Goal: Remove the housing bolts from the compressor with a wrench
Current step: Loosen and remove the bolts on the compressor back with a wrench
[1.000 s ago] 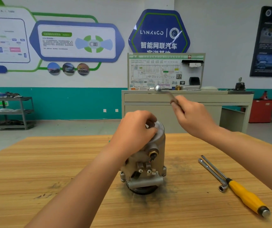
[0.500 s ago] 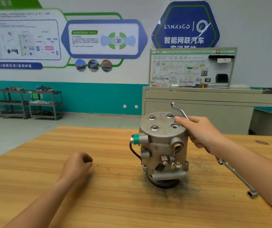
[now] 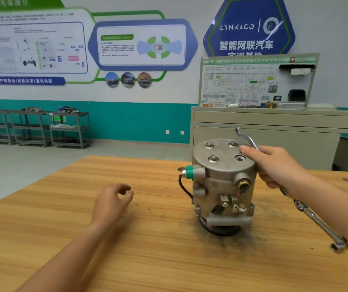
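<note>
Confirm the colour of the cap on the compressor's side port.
Teal-green. The cap stands out against the grey metal compressor; the head view shows it clearly.

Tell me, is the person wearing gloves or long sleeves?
No. The left hand and right hand are bare, no gloves. The left forearm and right forearm are bare too, no sleeves in view. No watch, ring or bracelet shows.

Head camera, 1 view: faces forward-down, close over wooden table (image 3: 126,249).
</note>
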